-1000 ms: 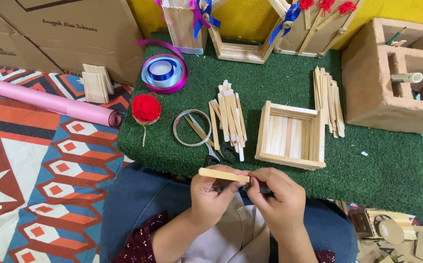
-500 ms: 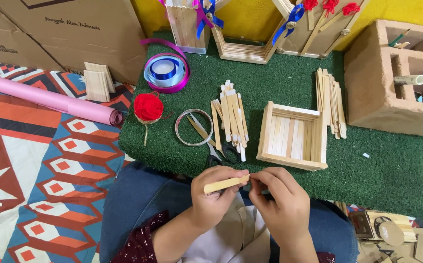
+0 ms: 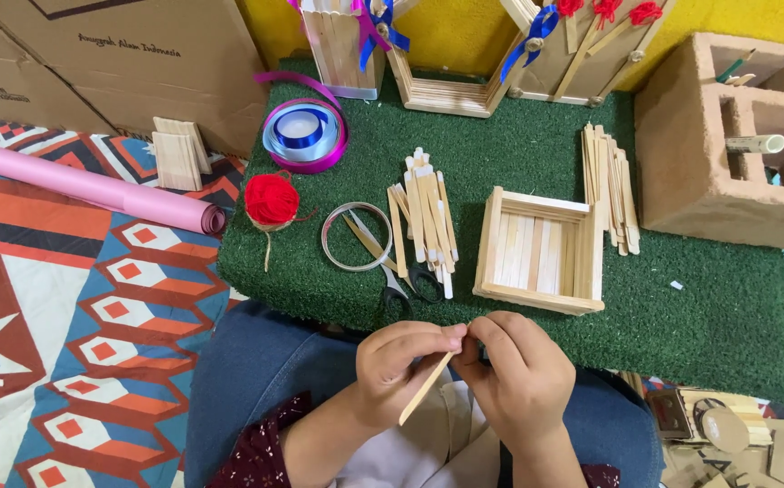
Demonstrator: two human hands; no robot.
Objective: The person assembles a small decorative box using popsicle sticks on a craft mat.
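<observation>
Item: flat wooden craft stick [image 3: 426, 389], tilted, which I see pinched at its upper end by both my left hand [image 3: 401, 366] and right hand [image 3: 518, 375], over the lap. Ahead: green turf mat [image 3: 726, 316], near edge bare. On it: open stick box [image 3: 541, 251], scissors [image 3: 392, 267], loose sticks [image 3: 428, 212]. Left: patterned rug [image 3: 66, 343].
</observation>
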